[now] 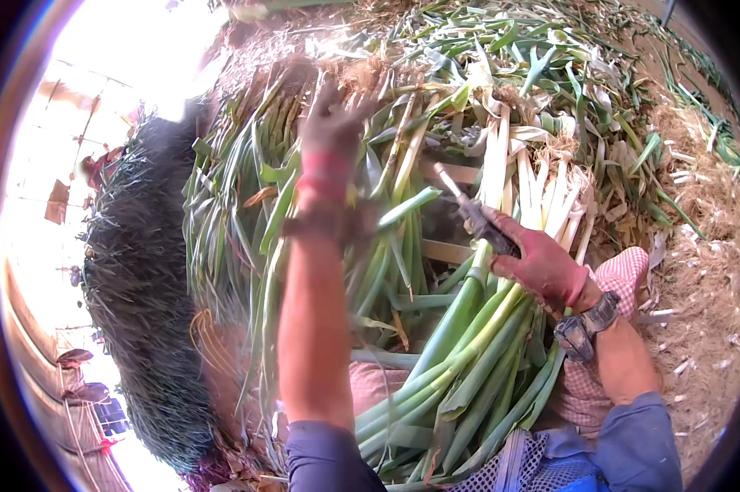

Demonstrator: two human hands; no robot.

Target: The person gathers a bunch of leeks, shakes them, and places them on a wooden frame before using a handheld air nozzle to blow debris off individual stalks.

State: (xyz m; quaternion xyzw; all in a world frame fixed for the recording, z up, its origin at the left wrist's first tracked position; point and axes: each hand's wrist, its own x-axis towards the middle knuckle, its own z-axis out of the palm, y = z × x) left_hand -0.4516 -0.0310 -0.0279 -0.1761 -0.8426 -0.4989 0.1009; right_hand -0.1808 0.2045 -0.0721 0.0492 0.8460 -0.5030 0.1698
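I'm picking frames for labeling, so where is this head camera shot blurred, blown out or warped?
Head view: the left hand is smeared by motion blur; the right hand gripping the knife over the leeks is fairly sharp; the upper left is blown out white by daylight; fisheye bends the edges, with black corners.

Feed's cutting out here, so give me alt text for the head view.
The right hand grips a knife over a bundle of leeks. The left hand, blurred, is stretched over a big leek pile ahead; trimmings litter the ground.
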